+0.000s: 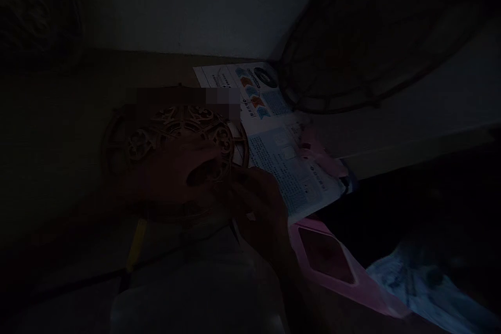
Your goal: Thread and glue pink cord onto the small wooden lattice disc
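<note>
The picture is very dark. A round brown openwork piece [139, 143] with trefoil patterns and a spoked rim lies in front of me. My left hand [180, 167] reaches across it from the left, thumb and fingers curled at its right part. At the near right side of the rim, my right hand [260, 203] is closed, fingers pinched near the left fingertips. What the right fingers hold is too dark to make out. A thin dark point [235, 232] shows just below them.
A printed sheet [270, 141] lies to the right, with a pink object [323, 154] on it. A pink-framed item [326, 255] is nearer. Large round openwork pieces stand at upper right [376, 107] and upper left [29, 10]. A yellow-handled tool [136, 242] lies in front.
</note>
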{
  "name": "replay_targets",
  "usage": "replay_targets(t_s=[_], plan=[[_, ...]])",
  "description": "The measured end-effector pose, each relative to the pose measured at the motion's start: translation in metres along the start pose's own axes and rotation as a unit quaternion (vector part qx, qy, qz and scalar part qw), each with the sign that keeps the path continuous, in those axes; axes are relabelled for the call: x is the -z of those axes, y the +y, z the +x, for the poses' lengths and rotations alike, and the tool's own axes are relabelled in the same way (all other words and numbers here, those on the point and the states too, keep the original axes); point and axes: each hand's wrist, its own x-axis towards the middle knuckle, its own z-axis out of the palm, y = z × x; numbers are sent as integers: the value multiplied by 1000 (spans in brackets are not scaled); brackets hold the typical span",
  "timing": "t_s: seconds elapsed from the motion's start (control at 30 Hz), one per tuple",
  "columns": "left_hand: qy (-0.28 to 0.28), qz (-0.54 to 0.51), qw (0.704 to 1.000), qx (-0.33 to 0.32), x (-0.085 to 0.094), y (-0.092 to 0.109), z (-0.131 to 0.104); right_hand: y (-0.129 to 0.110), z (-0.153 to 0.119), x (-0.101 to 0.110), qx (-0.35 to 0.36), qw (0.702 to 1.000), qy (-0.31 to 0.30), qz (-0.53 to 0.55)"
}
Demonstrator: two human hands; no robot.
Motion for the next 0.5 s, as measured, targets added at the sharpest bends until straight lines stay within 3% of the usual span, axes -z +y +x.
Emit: replay_targets(t_s=[0.2, 0.5], plan=[[-3, -8, 1000, 3, 1, 3, 3, -4, -3, -3, -20, 1000, 15, 17], [-10, -9, 1000, 10, 2, 5, 2, -9, 2, -5, 15, 1000, -11, 0]])
